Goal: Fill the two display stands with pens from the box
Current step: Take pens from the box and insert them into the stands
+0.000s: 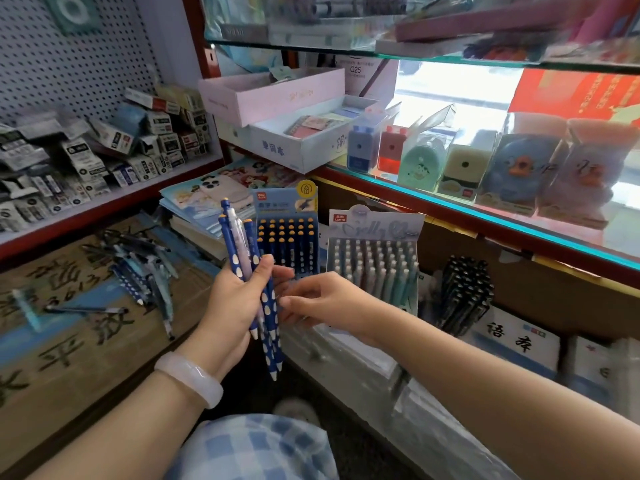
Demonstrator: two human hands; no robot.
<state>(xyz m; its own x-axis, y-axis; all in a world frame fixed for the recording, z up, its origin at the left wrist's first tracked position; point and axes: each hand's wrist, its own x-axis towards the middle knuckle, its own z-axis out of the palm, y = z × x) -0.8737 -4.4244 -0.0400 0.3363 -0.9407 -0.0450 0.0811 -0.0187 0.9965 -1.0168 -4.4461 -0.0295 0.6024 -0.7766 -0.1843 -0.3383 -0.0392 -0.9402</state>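
Note:
My left hand (232, 299) grips a bunch of pens (239, 247), dark blue with white dots plus one pale one, tips pointing down. My right hand (320, 299) sits just right of the bunch, its curled fingertips touching the lower part of a blue pen (269, 315). Behind the hands stands a blue display stand (287, 233) nearly full of dark blue pens. To its right a pale display stand (375, 258) holds rows of pastel pens. A heap of loose pens (138, 268) lies on the flattened cardboard box (69, 341) at left.
A black pen holder (465, 292) stands right of the pale stand. Stacked books (204, 209) lie behind the blue stand. Small boxes (86, 157) crowd the left shelf. Pencil sharpeners (460, 164) line the glass shelf. Wrapped packs (363, 372) lie under my right arm.

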